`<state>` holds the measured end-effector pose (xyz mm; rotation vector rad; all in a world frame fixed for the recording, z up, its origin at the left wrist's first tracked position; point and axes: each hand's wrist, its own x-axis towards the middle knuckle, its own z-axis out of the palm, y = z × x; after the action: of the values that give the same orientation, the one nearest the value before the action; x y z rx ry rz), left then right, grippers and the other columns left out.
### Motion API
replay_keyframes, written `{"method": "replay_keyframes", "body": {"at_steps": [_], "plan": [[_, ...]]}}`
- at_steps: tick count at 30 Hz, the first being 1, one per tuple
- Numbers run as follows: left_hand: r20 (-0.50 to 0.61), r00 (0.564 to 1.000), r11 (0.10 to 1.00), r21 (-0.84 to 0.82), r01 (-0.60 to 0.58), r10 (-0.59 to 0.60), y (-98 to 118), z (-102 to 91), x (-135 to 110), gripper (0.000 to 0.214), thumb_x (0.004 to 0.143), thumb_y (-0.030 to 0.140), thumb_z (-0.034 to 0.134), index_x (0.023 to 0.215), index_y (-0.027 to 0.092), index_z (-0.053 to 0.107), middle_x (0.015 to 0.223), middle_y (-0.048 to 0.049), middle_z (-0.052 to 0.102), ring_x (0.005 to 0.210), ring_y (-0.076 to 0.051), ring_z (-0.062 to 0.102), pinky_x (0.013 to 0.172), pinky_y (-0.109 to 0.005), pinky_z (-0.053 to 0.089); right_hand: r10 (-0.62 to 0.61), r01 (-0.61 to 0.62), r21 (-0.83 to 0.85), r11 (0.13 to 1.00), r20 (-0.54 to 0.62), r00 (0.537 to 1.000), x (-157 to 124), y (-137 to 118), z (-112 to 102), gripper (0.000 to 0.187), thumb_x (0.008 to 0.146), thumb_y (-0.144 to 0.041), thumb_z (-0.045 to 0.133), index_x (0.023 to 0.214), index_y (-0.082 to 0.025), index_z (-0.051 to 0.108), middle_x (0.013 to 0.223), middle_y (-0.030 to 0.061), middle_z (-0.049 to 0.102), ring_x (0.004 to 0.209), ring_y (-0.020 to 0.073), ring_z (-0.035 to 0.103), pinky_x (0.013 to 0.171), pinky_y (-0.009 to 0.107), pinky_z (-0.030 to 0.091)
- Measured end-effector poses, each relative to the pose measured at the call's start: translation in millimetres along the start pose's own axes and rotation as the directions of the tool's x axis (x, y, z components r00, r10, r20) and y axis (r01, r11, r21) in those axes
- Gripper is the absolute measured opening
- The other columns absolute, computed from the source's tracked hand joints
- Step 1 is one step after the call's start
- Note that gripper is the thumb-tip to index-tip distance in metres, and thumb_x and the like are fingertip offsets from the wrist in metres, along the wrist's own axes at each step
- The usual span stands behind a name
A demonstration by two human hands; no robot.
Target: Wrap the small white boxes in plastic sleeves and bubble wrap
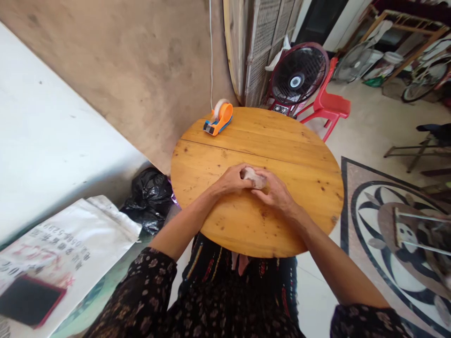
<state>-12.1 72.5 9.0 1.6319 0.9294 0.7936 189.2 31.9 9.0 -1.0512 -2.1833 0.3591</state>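
Both hands joined at the midline, forearms converging.
The left hand point(230, 180) and right hand point(278, 193) lie knuckles up, fingers curled closed, their fingertips touching one another. Both forearms are bare and reach forward from dark patterned sleeves, the left from lower left, the right from lower right.

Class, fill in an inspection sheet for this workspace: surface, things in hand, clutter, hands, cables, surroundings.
Surface: round wooden table, with a seam across it.
Things in hand: small pale object, held over the table between both hands; what it is cannot be told.
Clutter: orange tape dispenser at the far edge.
Hands: left hand and right hand, both closed on the object.
Cables: thin white cord hanging down the wall behind the dispenser.
Surroundings: fan, red chair, black bag, white sack.
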Motion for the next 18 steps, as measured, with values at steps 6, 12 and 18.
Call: {"method": "replay_keyframes", "body": {"at_steps": [6,12,18], "plan": [[0.002,0.988,0.988,0.032,0.153,-0.153,8,-5.9,-3,0.041,0.081,0.045,0.062,0.105,0.012,0.066,0.084,-0.0033,0.067,0.064,-0.012,0.055,0.056,-0.023,0.04,0.314,-0.329,0.164,0.93,0.112,0.943,14,5,2,0.057,0.077,-0.04,0.074,0.128,-0.021,0.055,0.122,0.0137,0.07,0.108,0.0314,0.069,0.096,0.049,0.055],[-0.127,0.992,0.925,0.377,0.046,0.002,5,-10.4,-4,0.057,0.096,0.061,0.038,0.079,0.015,0.067,0.071,-0.0031,0.063,0.065,-0.015,0.053,0.061,-0.027,0.036,0.439,-0.575,0.547,0.609,0.371,0.818,28,14,4,0.07,0.069,-0.049,0.082,0.128,-0.023,0.055,0.113,0.0075,0.073,0.098,0.026,0.072,0.089,0.042,0.058],[-0.226,0.974,0.971,0.227,0.068,-0.015,-1,-6.5,-2,0.047,0.095,0.043,0.047,0.129,0.013,0.059,0.104,-0.0099,0.072,0.091,-0.02,0.066,0.079,-0.029,0.049,0.493,-0.585,0.474,0.658,0.316,0.81,33,23,9,0.075,0.074,-0.051,0.077,0.137,-0.018,0.053,0.114,0.0115,0.072,0.102,0.0287,0.07,0.092,0.045,0.056]]}}
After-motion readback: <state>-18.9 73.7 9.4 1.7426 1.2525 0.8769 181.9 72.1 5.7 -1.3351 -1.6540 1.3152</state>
